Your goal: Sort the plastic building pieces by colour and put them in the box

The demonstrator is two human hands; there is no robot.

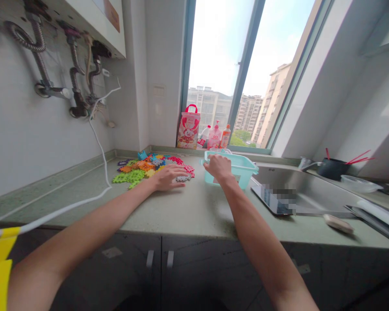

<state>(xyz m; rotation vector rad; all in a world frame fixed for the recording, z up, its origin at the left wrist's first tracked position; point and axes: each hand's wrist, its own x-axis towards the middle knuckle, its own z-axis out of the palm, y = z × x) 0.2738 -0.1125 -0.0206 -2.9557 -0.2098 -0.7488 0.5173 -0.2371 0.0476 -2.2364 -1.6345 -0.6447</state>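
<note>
A pile of colourful plastic interlocking puzzle pieces [134,176] lies on the counter, in green, orange, blue, yellow, red and grey. My left hand [167,177] rests at the pile's right front side, fingers stretched out and apart, beside a few grey pieces [183,178] and red pieces [188,169]. To the right of the pile stands a light teal plastic basket [243,166]. My right hand [219,166] is closed over the basket's left rim; its fingertips are hidden. The inside of the basket shows only in part.
Right of the basket is a steel sink [311,190], with a phone-like dark slab [274,201] on its near edge. A white cable [100,149] crosses the counter's left side. Bottles [215,137] and a pink bag [188,129] stand by the window.
</note>
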